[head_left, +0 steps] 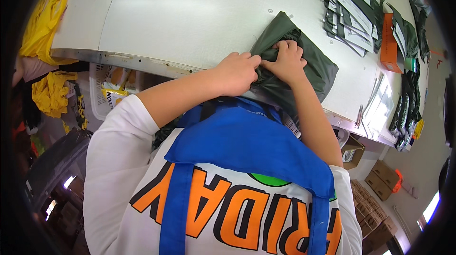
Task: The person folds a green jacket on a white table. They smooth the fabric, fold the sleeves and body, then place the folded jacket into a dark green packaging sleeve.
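A dark green plastic mailing bag (319, 67) lies at the near edge of the white table (190, 22), part of it hanging over the edge toward my blue apron. My left hand (239, 72) has its fingers closed on the bag's left side, pinching the plastic. Over the bag's middle, my right hand (288, 61) curls its fingers into a fold of the plastic, with the thumb toward my left hand. Whatever is inside the bag is hidden.
Dark mailing bags with white labels (351, 12) are piled at the far right, beside an orange box (390, 43). Yellow bags (50, 17) lie at the left end. Below the table edge are a clear plastic bin (98, 94) and, lower right, cardboard boxes (382, 179).
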`<move>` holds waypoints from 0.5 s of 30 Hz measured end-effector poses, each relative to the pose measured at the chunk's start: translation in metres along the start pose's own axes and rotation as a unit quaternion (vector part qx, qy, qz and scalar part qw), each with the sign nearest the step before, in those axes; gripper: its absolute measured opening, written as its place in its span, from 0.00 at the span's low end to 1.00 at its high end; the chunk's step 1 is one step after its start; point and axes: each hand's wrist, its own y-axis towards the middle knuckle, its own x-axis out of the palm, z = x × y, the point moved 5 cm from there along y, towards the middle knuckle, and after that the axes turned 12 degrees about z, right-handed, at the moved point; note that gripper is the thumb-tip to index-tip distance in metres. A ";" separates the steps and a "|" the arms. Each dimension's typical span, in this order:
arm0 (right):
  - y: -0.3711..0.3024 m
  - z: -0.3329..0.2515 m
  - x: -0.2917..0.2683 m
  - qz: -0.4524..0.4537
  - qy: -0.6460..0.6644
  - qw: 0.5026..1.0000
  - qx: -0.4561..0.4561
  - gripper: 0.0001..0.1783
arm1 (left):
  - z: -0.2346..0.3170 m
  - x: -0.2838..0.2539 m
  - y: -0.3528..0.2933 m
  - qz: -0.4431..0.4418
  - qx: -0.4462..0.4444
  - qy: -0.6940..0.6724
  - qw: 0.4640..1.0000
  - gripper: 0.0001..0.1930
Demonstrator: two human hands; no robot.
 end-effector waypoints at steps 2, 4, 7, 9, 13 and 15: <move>0.001 -0.001 0.000 -0.001 -0.007 1.000 0.007 0.39 | -0.002 0.000 -0.003 0.011 -0.004 -0.087 0.996 0.05; 0.001 -0.001 0.000 -0.002 0.001 1.000 0.004 0.40 | -0.004 0.000 -0.005 0.065 -0.009 -0.131 0.989 0.04; 0.000 0.005 -0.001 -0.017 0.037 0.999 -0.019 0.43 | -0.003 -0.005 -0.006 0.100 -0.005 -0.119 0.988 0.03; -0.002 0.005 -0.005 -0.046 0.063 0.996 -0.040 0.46 | -0.002 -0.005 -0.006 0.105 0.001 -0.112 0.988 0.04; -0.017 -0.014 0.007 0.023 -0.033 0.997 -0.064 0.45 | -0.007 -0.001 0.000 0.075 -0.073 -0.207 0.973 0.08; -0.031 -0.027 0.013 0.058 -0.093 0.987 -0.115 0.42 | -0.008 0.003 0.000 0.056 -0.126 -0.266 0.954 0.09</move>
